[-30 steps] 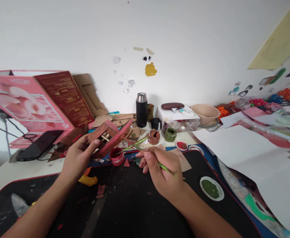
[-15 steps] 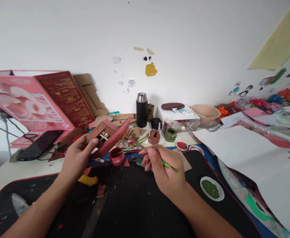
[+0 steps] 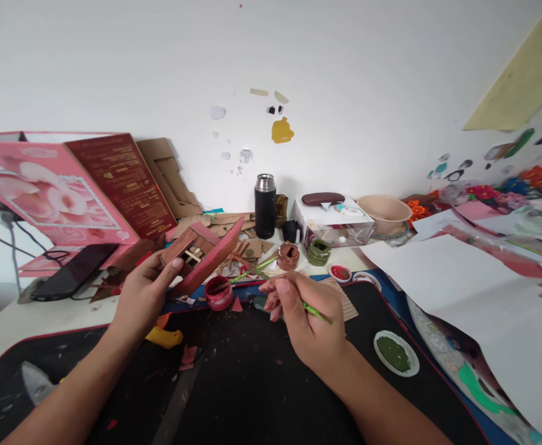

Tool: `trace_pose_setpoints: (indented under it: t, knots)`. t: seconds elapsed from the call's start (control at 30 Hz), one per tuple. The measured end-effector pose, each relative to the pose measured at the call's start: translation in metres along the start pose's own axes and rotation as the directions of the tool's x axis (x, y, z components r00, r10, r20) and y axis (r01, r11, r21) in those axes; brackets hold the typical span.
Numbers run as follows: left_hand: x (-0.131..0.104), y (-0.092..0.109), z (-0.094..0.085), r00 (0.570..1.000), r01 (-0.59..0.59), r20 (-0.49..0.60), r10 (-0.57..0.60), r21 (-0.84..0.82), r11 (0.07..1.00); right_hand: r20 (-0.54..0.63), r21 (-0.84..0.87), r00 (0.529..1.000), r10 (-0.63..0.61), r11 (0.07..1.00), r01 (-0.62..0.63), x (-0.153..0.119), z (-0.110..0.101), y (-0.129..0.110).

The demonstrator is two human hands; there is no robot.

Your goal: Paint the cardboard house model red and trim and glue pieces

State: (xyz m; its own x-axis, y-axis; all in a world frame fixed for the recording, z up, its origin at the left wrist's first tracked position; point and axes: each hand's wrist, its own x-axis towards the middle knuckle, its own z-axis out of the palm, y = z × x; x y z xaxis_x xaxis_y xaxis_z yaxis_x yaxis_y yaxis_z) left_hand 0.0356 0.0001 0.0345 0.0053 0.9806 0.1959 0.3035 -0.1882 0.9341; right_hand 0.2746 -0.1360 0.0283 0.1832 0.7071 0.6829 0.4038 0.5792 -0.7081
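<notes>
My left hand (image 3: 148,287) grips a small reddish-brown cardboard model (image 3: 210,256) with a pink edge and thin wooden sticks in its opening. My right hand (image 3: 305,303) is closed around a green-handled paintbrush (image 3: 317,312); its tip end points up and left, toward the model, with a gap between. Between the hands stands an open jar of red paint (image 3: 219,293) with another brush leaning in it. Behind my right hand are a brown paint jar (image 3: 288,255) and a green paint jar (image 3: 319,252). Paint smudges mark my right fingertips.
A black mat (image 3: 261,377) covers the near table. On it lie a yellow-handled tool (image 3: 165,337), a metal ruler (image 3: 178,395) and a lid with green paint (image 3: 395,353). A black thermos (image 3: 265,210) stands behind, white papers (image 3: 479,296) right, a pink box (image 3: 52,191) left.
The brush tip in my right hand now shows farther up and left, among the scraps beside the model. My left hand and the model have hardly moved.
</notes>
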Motion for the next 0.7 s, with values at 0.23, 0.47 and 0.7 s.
trace_pose_setpoints:
  t: [0.23, 0.47, 0.7]
  knots:
    - [-0.0002, -0.0024, 0.0011, 0.999, 0.033, 0.029, -0.031, -0.053, 0.998, -0.036, -0.015, 0.999, 0.008, 1.000, -0.009, 0.0024, -0.0006, -0.0013]
    - [0.0015, -0.0061, -0.0002, 0.999, 0.015, 0.048, -0.014, -0.031, 0.999, -0.014, 0.018, 1.000, -0.018, 1.000, 0.018, 0.0012, -0.0004, -0.0042]
    - [-0.0015, 0.0023, 0.0019, 0.997, 0.039, 0.074, -0.036, -0.049, 0.998, -0.065, 0.016, 0.998, 0.023, 1.000, -0.022, 0.0040, -0.0018, -0.0004]
